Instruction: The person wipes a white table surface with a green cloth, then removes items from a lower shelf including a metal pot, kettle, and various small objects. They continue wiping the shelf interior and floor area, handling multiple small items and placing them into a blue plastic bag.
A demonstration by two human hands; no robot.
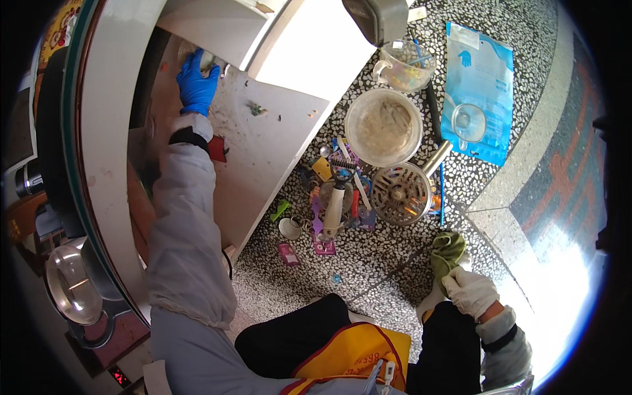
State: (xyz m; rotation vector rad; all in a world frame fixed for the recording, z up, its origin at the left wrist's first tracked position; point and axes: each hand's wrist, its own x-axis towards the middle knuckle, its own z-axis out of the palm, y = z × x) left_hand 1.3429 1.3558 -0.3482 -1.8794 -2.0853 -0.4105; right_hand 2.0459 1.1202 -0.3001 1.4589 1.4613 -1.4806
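My left hand [198, 84], in a blue glove, reaches into a dirty white cabinet compartment, its fingers at a clear glass or plastic container [207, 58] partly hidden behind them. Whether it grips that container cannot be told. Crumbs, a greenish scrap [256, 109] and a red piece [217, 148] lie on the compartment's board [247, 182]. My right hand [471, 291], in a white glove, holds a green cloth [447, 254] over the speckled floor, beside my right knee.
On the floor stand a round tub [384, 127] with residue, a clear measuring jug [407, 66], a slotted metal strainer [401, 193], a small clear cup [468, 123] on a blue packet [479, 84], and a pile of small utensils and packets [335, 207]. The cabinet's side wall [106, 148] borders my left arm.
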